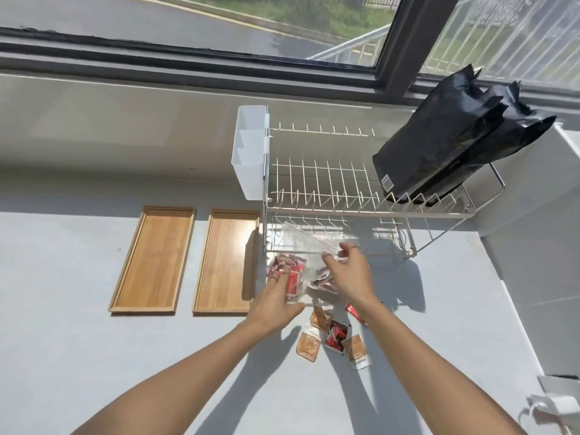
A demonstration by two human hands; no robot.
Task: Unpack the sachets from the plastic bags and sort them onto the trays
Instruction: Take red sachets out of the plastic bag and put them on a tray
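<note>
My left hand [273, 304] presses flat, fingers spread, on the near-left part of a clear plastic bag [309, 246], not gripping. My right hand [350, 274] pinches the bag's far edge between thumb and fingertips. Red sachets [290, 271] show through the plastic. Just near of the bag, loose brown and red sachets [332, 337] lie on the grey counter [94, 356]. Left of my hands sit two wooden trays [155, 260], side by side, with nothing on them. Beyond the bag stands a white wire dish rack [329, 183] holding black bags [445, 142]
</note>
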